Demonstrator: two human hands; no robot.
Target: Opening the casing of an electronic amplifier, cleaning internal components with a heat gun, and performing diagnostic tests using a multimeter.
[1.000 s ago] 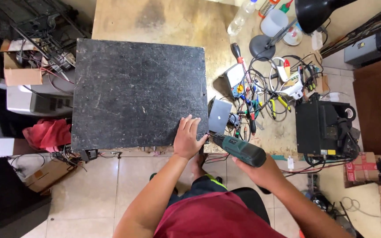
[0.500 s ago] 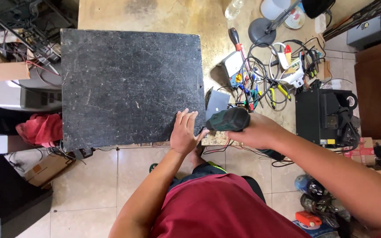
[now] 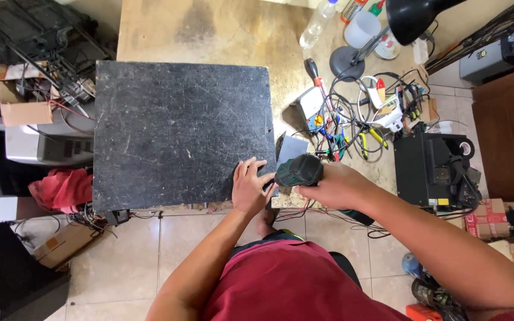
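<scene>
A large black square panel [image 3: 179, 134] lies flat on the wooden workbench. My left hand [image 3: 250, 187] rests palm down on its near right corner, fingers spread. My right hand [image 3: 331, 185] grips a dark green electric screwdriver [image 3: 298, 171], its body pointing left toward the panel's right edge just beside my left fingers. The tool's tip is hidden behind my left hand and the panel edge.
Right of the panel lie a screwdriver [image 3: 312, 70], a meter [image 3: 312, 107], tangled cables and pliers [image 3: 371, 128], a black desk lamp [image 3: 408, 18], a plastic bottle [image 3: 316, 24] and a black box [image 3: 432, 169]. Left are a cardboard box [image 3: 24, 110] and red cloth [image 3: 60, 189].
My right hand swung the electric screwdriver up and left, from beside my body to the panel's near right corner. My left hand stayed on the panel.
</scene>
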